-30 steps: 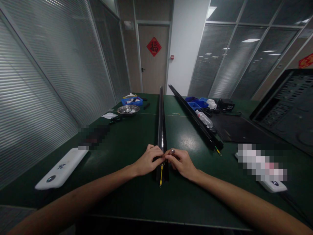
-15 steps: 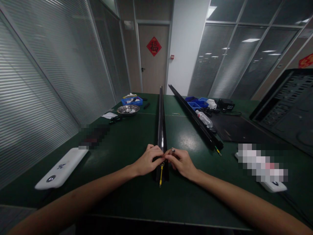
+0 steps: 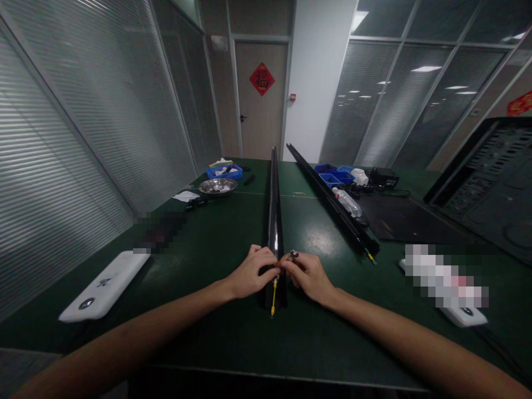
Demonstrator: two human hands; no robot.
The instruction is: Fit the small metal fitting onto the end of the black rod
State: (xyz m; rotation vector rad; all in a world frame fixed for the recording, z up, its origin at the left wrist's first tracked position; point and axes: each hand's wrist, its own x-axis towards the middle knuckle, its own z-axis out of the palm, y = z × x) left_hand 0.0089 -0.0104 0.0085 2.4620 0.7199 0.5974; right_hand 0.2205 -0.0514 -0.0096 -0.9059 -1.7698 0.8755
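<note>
A long black metal rail (image 3: 273,210) lies lengthwise on the green table, its near end between my hands. My left hand (image 3: 249,273) is closed at the rail's left side, thumb and fingertips pinched over the channel. My right hand (image 3: 311,275) is closed at the right side, its fingertips meeting the left ones. A small shiny metal piece (image 3: 293,254) sticks up from the right fingers; its kind does not show. What lies between the fingertips is hidden. Just below them, a short yellow wire (image 3: 273,299) with a ring terminal hangs toward the near end.
A second black rail (image 3: 332,202) with a yellow-green wire lies to the right, beside a plastic bottle (image 3: 347,202) and blue bins (image 3: 336,176). At the left are a metal bowl (image 3: 218,187), a blue basket (image 3: 224,171) and a white device (image 3: 103,285). A dark panel (image 3: 490,188) stands far right.
Both hands stay at the same spot on the rail. The small metal piece at my right fingers has turned slightly.
</note>
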